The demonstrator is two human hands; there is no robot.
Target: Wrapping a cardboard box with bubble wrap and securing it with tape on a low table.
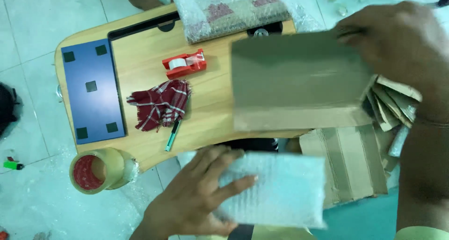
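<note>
My left hand (196, 195) grips a bubble-wrapped flat packet (285, 188) low in the view, fingers spread over its left end. My right hand (397, 39) holds a flat brown cardboard piece (299, 81) by its upper right corner, above the small wooden table (140, 53). The cardboard is blurred. Below and right of it lies a stack of more flattened cardboard (355, 160).
On the table lie a red tape dispenser (184, 63), a red checked cloth (161, 104), a green pen (172, 136), a blue pad (93, 92) and a bubble-wrapped item (234, 10) at the far edge. A roll of brown packing tape (96, 170) sits at the near left corner. A green lighter (13, 165) lies on the tiled floor.
</note>
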